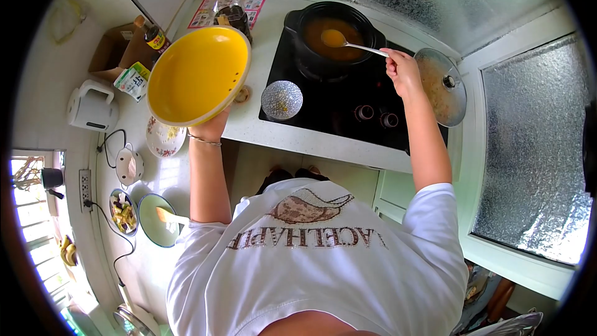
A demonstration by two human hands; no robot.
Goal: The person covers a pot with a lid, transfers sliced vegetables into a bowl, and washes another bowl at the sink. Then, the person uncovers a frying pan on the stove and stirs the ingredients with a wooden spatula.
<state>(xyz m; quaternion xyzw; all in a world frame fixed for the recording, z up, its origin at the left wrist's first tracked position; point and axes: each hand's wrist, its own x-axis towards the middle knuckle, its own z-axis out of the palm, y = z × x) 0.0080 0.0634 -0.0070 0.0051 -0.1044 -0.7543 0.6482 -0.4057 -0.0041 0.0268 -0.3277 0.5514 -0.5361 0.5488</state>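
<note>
My left hand (211, 126) grips the lower edge of a large yellow bowl (196, 74), tilted so that its inside faces me; a few small dark specks cling near its right rim. At the cooktop (336, 112), my right hand (401, 70) is closed round the handle of a metal spoon (333, 38). The spoon's bowl, with orange-brown liquid in it, is over a black pot (303, 23) of similar broth. A small patterned bowl (282, 99) stands on the cooktop's left part. Beside the cooktop on the right lies a glass lid (443, 96).
Bottles (231, 14), a cardboard box (115, 55) and a white kettle (92, 107) stand at the back left. Down the left counter are a floral plate (164, 139), a bowl of cut food (123, 213) and a green-white bowl (153, 227) with a wooden utensil.
</note>
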